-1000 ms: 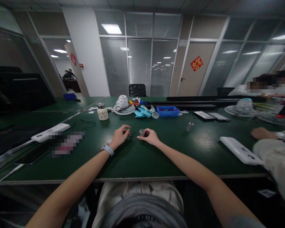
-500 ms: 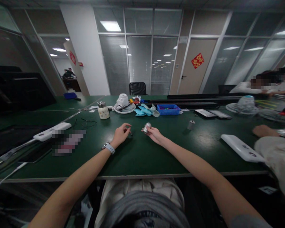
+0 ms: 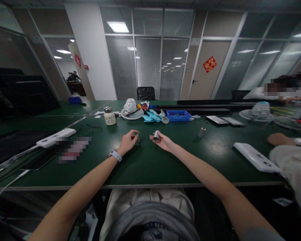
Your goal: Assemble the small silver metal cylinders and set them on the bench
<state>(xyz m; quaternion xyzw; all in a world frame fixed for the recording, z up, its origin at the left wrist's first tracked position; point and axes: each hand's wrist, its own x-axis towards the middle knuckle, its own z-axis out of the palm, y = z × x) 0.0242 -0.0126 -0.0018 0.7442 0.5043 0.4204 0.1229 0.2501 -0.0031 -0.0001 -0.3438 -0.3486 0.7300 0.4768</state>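
Note:
My right hand (image 3: 165, 142) holds a small silver metal cylinder (image 3: 156, 135), with its fingers around the lower side. The cylinder is tilted so that its dark, round end faces me. To its left, my left hand (image 3: 128, 141) hovers near the table with curled fingers and wears a watch at the wrist. A small dark piece (image 3: 139, 141) shows at its fingertips, too small to name. Farther right, a second silver cylinder (image 3: 202, 132) stands upright on the green table (image 3: 150, 167).
Beyond my hands are a patterned jar (image 3: 110, 118), a white fan part (image 3: 130, 106), light-blue fan blades (image 3: 153, 116) and a blue tray (image 3: 178, 116). White power strips lie left (image 3: 56, 138) and right (image 3: 256, 157). Another person's hand (image 3: 281, 138) rests at the right.
My right hand has turned the silver cylinder, so its dark round end now points toward me. My left hand has stayed almost still.

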